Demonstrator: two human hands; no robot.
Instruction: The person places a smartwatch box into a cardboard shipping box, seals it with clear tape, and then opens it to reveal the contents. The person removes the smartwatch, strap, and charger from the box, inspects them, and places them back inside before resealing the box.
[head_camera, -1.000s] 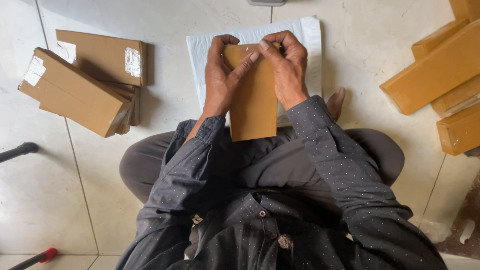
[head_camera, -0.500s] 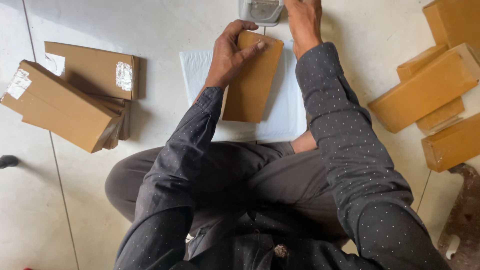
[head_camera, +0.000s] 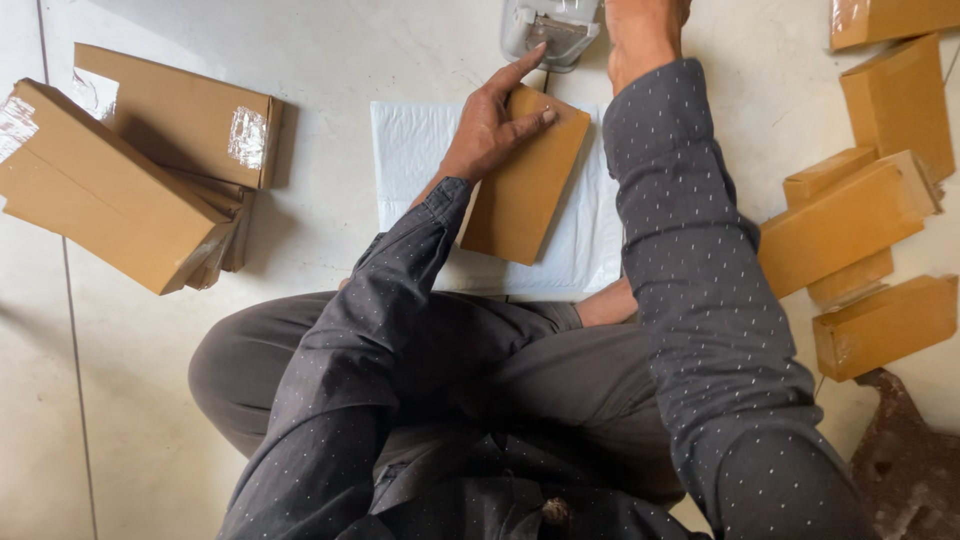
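I sit cross-legged on a tiled floor. My left hand lies flat on a slim brown cardboard box, its fingers spread over the box's upper end. The box rests tilted on a stack of white padded mailers in front of my knees. My right hand reaches forward to the top edge of the view, beside a grey-white tape dispenser. Its fingers are cut off by the frame, so whether they hold anything is hidden.
Two larger taped brown boxes lie stacked at the left. Several small brown boxes lie scattered at the right. A dark rusty object sits at the lower right corner.
Both hands were folding the box one second ago. My right hand has let go and reached forward toward the tape dispenser. My left hand now presses the box down on the mailers.
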